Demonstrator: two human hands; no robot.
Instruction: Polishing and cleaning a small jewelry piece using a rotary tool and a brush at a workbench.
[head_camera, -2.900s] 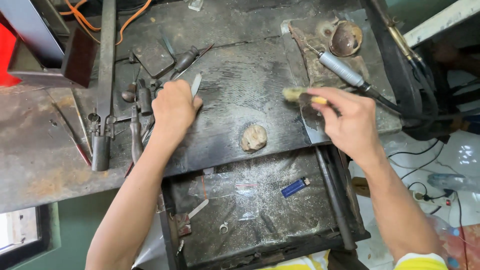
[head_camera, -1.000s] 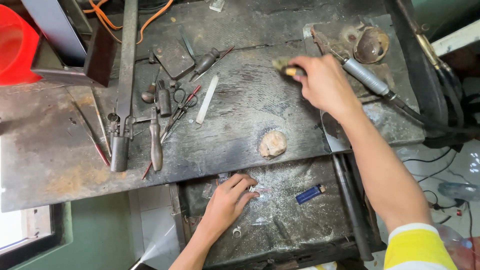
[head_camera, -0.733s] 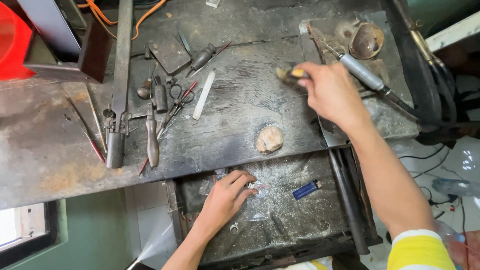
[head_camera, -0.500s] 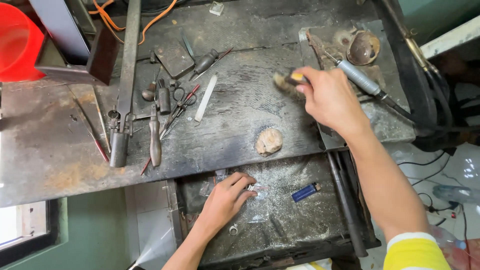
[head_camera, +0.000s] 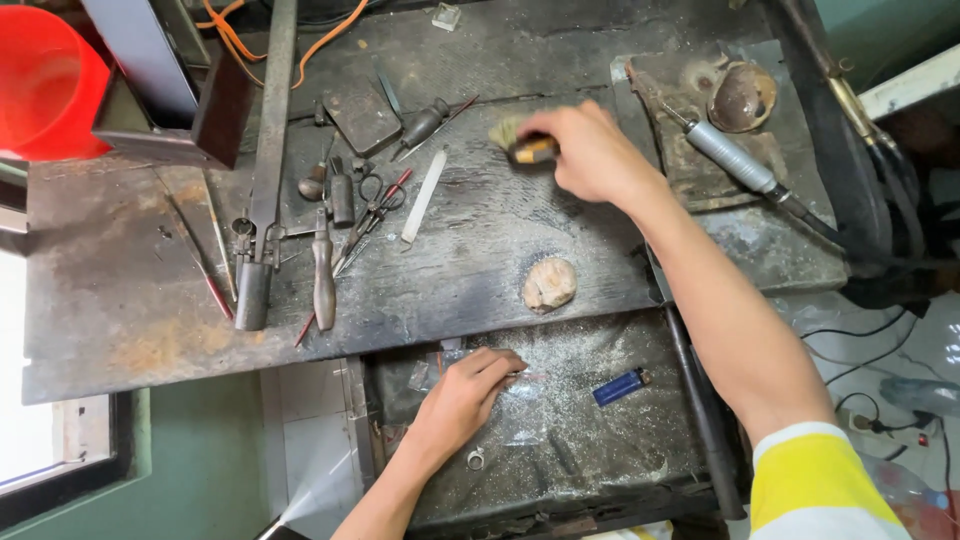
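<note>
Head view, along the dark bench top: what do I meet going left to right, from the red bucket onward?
Red bucket → long metal bar → wooden-handled tool → small scissors → white strip → brush in the right hand → silver handpiece

A red plastic bucket (head_camera: 45, 85) is seen at the bench's far left corner. Small scissors (head_camera: 372, 210), a wooden-handled tool (head_camera: 323, 272) and a white flat stick (head_camera: 424, 197) are laid side by side. A blue lighter (head_camera: 620, 386) is lying in the open drawer (head_camera: 600, 460).
</note>
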